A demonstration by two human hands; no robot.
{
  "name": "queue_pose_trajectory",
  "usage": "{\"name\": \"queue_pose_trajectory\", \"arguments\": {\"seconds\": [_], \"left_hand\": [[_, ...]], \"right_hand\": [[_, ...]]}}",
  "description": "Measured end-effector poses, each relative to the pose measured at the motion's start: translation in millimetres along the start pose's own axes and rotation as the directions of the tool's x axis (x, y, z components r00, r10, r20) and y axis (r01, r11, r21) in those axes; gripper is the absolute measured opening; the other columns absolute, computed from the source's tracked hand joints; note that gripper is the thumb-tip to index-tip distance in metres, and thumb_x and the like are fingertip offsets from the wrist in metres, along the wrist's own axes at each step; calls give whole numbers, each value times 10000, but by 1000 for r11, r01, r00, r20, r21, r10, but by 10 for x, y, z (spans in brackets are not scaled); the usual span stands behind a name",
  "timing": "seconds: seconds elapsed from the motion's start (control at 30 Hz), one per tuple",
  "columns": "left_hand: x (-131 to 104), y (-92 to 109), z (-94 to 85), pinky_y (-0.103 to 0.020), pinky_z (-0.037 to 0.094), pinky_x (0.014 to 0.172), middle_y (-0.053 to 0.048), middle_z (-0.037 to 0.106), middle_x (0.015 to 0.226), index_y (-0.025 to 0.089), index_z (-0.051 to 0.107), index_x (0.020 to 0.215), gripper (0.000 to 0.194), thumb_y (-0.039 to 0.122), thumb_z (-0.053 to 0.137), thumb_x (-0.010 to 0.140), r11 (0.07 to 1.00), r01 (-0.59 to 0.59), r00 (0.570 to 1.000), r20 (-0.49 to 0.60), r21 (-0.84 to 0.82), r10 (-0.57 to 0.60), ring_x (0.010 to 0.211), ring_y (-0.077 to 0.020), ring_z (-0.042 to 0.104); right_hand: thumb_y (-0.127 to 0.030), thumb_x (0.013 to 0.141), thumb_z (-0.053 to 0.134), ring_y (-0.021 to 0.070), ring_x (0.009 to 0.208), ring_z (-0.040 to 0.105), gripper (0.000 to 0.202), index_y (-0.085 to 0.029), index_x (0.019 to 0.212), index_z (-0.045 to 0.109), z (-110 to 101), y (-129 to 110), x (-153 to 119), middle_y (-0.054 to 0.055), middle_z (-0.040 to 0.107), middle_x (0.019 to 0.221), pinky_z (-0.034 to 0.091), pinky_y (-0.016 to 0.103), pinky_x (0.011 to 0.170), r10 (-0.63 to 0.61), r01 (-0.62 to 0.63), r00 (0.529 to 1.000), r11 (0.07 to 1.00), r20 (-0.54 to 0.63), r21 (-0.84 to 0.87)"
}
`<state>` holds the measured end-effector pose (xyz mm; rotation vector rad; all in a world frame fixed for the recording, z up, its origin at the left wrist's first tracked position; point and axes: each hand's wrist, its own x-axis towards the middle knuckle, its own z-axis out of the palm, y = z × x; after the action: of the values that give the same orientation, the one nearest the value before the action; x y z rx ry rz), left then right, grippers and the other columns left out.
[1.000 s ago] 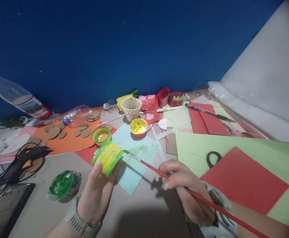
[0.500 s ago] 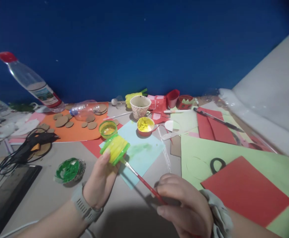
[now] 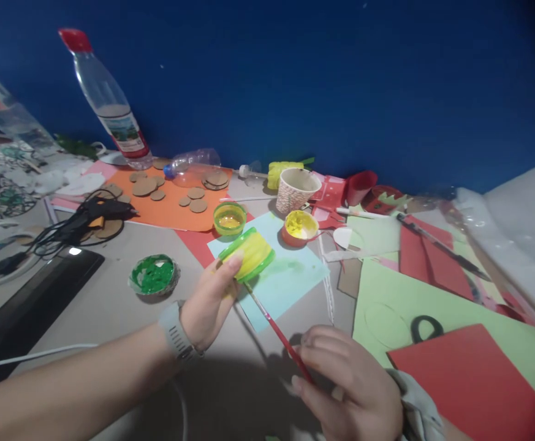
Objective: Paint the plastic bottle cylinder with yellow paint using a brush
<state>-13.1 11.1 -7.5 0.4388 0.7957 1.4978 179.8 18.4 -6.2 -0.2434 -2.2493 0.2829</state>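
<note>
A small yellow-painted piece with green rims point(image 3: 255, 254) is pinched between the thumb and fingers of my left hand point(image 3: 214, 300), tilted above a light blue sheet. My right hand point(image 3: 347, 383) grips a red-handled paintbrush point(image 3: 282, 335). The brush tip meets the lower green rim of the piece. Beyond my left hand stands a small cup of yellowish liquid point(image 3: 229, 219). A red-sided cup of yellow paint point(image 3: 299, 227) sits at the far edge of the blue sheet point(image 3: 290, 282). Green paint fills a foil-like dish point(image 3: 154, 275) left of my left hand.
A patterned paper cup point(image 3: 296, 191) stands behind the yellow paint. Cardboard discs point(image 3: 144, 186) lie on orange paper at the left, near a glue gun point(image 3: 106, 208) and an upright bottle point(image 3: 120, 119). Red paper point(image 3: 472, 380) and black-handled scissors point(image 3: 426, 329) lie at the right.
The view has swung so that the table items sit further right. The painted piece has turned slightly in my left hand, and the brush tip has shifted along its lower green rim.
</note>
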Motion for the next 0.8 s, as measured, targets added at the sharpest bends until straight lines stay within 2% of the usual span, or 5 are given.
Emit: {"name": "queue_pose_trajectory", "arguments": {"seconds": [0.13, 0.3, 0.43, 0.53, 0.8], "left_hand": [[6, -11, -7, -279, 446, 1009, -5, 674, 1226, 241, 685, 1125, 294, 361, 637, 862, 1000, -8, 1000, 14, 7, 8, 1277, -202, 502], [-12, -19, -21, -304, 441, 1008, -22, 664, 1240, 234, 664, 1158, 327, 380, 626, 868, 1000, -13, 1000, 19, 9, 13, 1287, -223, 492], [-2, -22, -29, -297, 431, 1015, -19, 660, 1246, 234, 662, 1151, 332, 399, 630, 864, 1000, -5, 1000, 18, 5, 5, 1293, -214, 484], [12, -23, -28, -296, 431, 1016, -11, 656, 1254, 234, 665, 1135, 325, 401, 637, 858, 1000, -4, 1000, 16, 2, 4, 1282, -208, 495], [8, -14, -27, -326, 421, 1048, -5, 640, 1280, 234, 665, 1127, 336, 411, 652, 841, 1000, 7, 1000, -18, 4, -7, 1298, -222, 479]], "right_hand": [[-15, 788, 513, 166, 750, 554, 152, -138, 776, 602, -24, 18, 31, 81, 570, 869, 533, 324, 652, -109, 112, 993, 993, 47, -48], [-6, 774, 525, 171, 757, 567, 165, -150, 803, 602, -35, -2, 22, 82, 575, 888, 548, 338, 669, -55, 60, 995, 996, 82, -64], [-16, 772, 532, 179, 776, 571, 157, -149, 799, 611, -27, 14, -7, 86, 579, 898, 554, 350, 688, -123, 137, 984, 984, 128, -112], [-13, 770, 529, 180, 786, 571, 159, -143, 810, 612, -13, 34, -16, 87, 567, 928, 556, 357, 688, -125, 142, 981, 984, 151, -110], [-1, 755, 541, 171, 785, 569, 179, -167, 765, 606, -8, -5, 6, 68, 568, 899, 557, 338, 706, -102, 118, 989, 981, 111, -151]]}}
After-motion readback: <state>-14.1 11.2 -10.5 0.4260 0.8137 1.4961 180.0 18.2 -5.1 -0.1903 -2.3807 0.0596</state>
